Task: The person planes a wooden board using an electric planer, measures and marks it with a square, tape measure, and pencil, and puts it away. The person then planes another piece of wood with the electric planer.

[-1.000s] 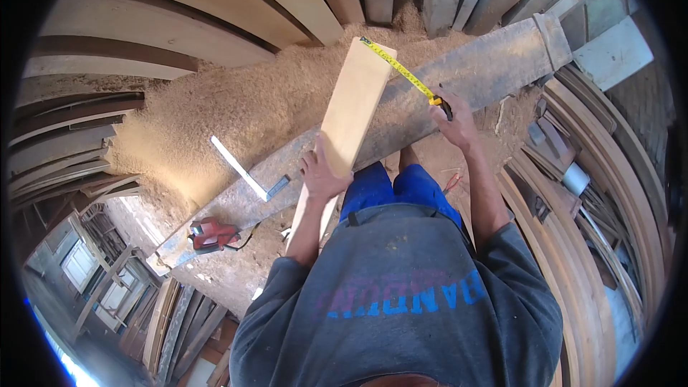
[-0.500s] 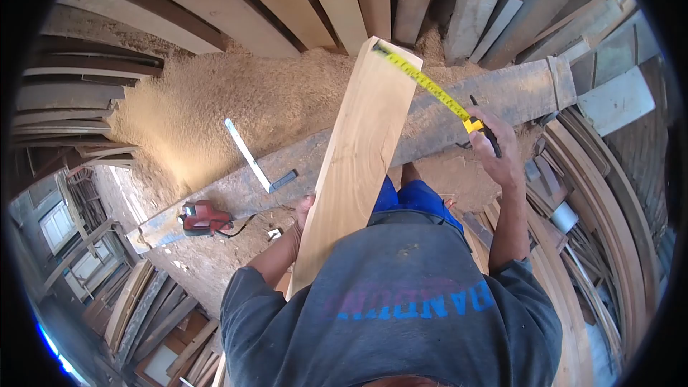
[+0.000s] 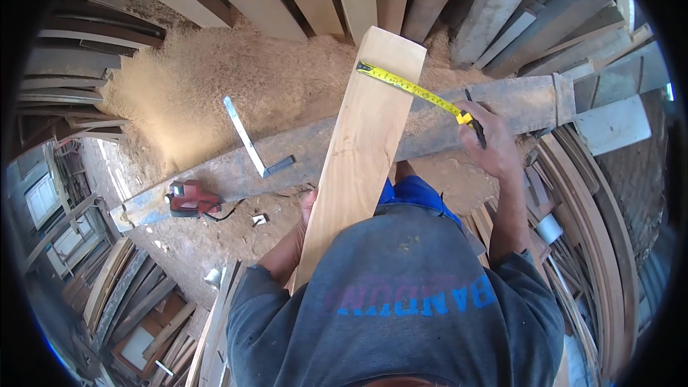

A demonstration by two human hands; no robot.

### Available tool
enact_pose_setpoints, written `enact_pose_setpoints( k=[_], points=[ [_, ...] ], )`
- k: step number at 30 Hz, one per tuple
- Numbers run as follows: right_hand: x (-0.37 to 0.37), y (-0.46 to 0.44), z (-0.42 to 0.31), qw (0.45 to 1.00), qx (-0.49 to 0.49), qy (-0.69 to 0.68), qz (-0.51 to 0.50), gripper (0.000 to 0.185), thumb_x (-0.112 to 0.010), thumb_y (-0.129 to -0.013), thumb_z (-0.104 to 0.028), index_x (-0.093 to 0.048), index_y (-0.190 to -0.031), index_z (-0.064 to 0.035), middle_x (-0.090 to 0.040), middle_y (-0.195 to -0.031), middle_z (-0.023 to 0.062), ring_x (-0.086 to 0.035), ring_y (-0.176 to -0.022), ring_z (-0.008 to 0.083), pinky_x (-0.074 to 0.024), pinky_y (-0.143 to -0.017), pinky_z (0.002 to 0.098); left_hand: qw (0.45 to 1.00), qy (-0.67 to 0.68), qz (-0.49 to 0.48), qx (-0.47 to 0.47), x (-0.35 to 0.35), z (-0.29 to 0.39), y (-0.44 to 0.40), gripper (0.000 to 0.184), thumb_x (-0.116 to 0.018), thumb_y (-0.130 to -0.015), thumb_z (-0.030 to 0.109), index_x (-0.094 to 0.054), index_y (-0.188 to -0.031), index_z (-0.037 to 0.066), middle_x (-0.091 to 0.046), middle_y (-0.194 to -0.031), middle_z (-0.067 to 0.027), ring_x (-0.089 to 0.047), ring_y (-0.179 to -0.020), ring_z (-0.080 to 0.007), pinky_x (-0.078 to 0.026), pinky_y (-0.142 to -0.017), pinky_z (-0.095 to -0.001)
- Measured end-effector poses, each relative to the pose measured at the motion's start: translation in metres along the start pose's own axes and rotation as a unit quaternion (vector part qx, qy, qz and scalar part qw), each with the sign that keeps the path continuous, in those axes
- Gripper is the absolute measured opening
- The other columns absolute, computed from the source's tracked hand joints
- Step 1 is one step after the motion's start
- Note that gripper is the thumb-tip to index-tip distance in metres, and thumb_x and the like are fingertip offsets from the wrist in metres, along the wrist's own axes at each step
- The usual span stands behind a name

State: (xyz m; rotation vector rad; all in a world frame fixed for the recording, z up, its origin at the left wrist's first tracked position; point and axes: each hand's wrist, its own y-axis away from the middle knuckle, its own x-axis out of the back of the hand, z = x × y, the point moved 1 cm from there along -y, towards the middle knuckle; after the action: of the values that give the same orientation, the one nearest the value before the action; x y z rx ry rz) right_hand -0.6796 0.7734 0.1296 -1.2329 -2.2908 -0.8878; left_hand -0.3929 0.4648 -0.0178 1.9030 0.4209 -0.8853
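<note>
A pale wooden board (image 3: 365, 129) is tilted up from my body over the bench, its far end raised. My left hand (image 3: 308, 206) grips the board's left edge low down, most of its fingers hidden by the wood. In my right hand (image 3: 491, 140) is a yellow and black tape measure (image 3: 466, 119), with a dark thin stick, perhaps a pencil, poking up from the fingers. The yellow blade runs across the board's face near its far end, its hook at the left edge.
A long worn plank bench (image 3: 301, 165) crosses the view. On it lie a try square (image 3: 264, 170) and a red power tool (image 3: 192, 199) with a cord. Sawdust (image 3: 215, 86) heaps behind it. Lumber leans at the back; curved boards (image 3: 595, 222) stack at the right.
The board has been raised and turned to show its wide face. My left hand went from its top to its left edge. My right hand moved right with the tape, whose hook shifted slightly down the board.
</note>
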Motion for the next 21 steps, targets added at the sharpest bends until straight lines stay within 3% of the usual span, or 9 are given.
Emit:
enact_pose_setpoints(
  k=[21],
  points=[
    [0.002, 0.007, 0.008, 0.999, -0.016, 0.029, 0.025, 0.045, -0.065, -0.085, -0.015, -0.064, -0.129, -0.0055, -0.066, -0.111, 0.0217, -0.066, -0.099, 0.0401, -0.0512, -0.091, 0.0455, 0.998, -0.050, 0.025, 0.012, -0.011, 0.021, 0.004, 0.102, -0.074, -0.075, 0.042, -0.031, -0.158, 0.002, -0.046, -0.155, -0.0208, -0.047, -0.142, -0.0270, -0.038, -0.116, -0.0385]
  ],
)
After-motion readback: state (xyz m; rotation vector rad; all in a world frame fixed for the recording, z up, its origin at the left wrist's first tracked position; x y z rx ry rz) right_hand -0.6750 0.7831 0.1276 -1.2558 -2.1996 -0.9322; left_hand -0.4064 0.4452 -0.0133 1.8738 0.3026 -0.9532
